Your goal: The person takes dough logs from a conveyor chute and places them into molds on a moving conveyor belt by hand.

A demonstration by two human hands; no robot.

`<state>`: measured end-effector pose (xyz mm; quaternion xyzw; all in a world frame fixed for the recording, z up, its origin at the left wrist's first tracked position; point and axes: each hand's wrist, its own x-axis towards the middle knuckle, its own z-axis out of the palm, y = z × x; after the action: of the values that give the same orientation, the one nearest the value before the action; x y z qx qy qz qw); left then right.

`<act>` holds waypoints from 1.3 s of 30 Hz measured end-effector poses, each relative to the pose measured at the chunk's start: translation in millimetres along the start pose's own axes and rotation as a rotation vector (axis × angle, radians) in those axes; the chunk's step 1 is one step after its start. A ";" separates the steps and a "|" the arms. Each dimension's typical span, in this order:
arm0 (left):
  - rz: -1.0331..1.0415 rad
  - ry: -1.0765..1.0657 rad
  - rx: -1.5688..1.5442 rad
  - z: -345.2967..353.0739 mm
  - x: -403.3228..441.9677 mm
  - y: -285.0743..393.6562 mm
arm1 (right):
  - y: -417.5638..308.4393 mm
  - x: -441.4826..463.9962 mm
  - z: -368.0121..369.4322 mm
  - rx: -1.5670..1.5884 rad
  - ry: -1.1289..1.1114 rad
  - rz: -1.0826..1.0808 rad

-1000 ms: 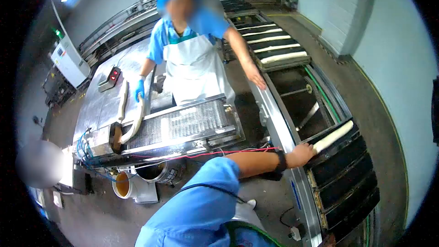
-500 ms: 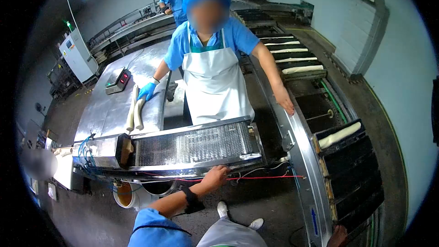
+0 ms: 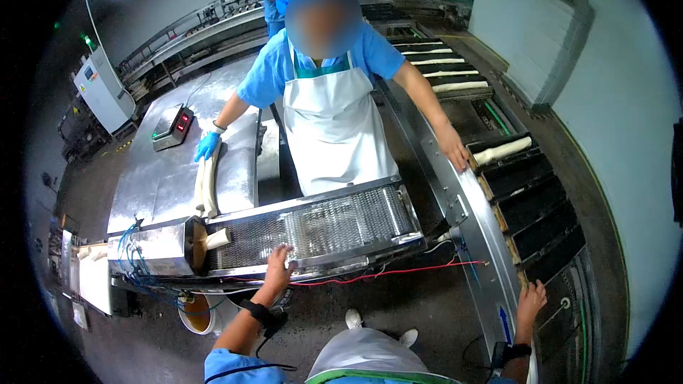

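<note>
My left hand (image 3: 279,264) is over the near rail of the mesh conveyor belt (image 3: 306,231), fingers apart and holding nothing. To its left, a pale dough piece (image 3: 218,239) pokes out of the metal housing (image 3: 160,247) onto the belt. At the right, my right hand (image 3: 531,302) has its fingers curled at the near end of a set of black trays (image 3: 544,242). One long dough roll (image 3: 502,151) lies in the farthest slot of that set; the nearer slots show black.
A co-worker in a white apron (image 3: 334,128) stands across the belt, one gloved hand (image 3: 208,146) on dough strips (image 3: 206,181) and the other on the metal rail (image 3: 466,192). A scale (image 3: 173,128) sits on the steel table (image 3: 146,185). A bucket (image 3: 199,315) stands below.
The black trays have moved away from me along the track, with my right hand now at their end. My left hand moved left. A dough piece has emerged from the housing.
</note>
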<state>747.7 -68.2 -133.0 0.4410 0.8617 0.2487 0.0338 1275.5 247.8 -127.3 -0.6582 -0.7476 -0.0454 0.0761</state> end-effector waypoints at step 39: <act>-0.259 -0.153 -0.758 -117.1 85.5 57.1 | -41.5 61.8 -10.8 0.269 0.047 -0.314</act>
<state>705.5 -20.6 9.3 0.3023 0.7523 0.5091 0.2890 1227.4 300.9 -104.6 -0.5163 -0.8384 0.0283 0.1726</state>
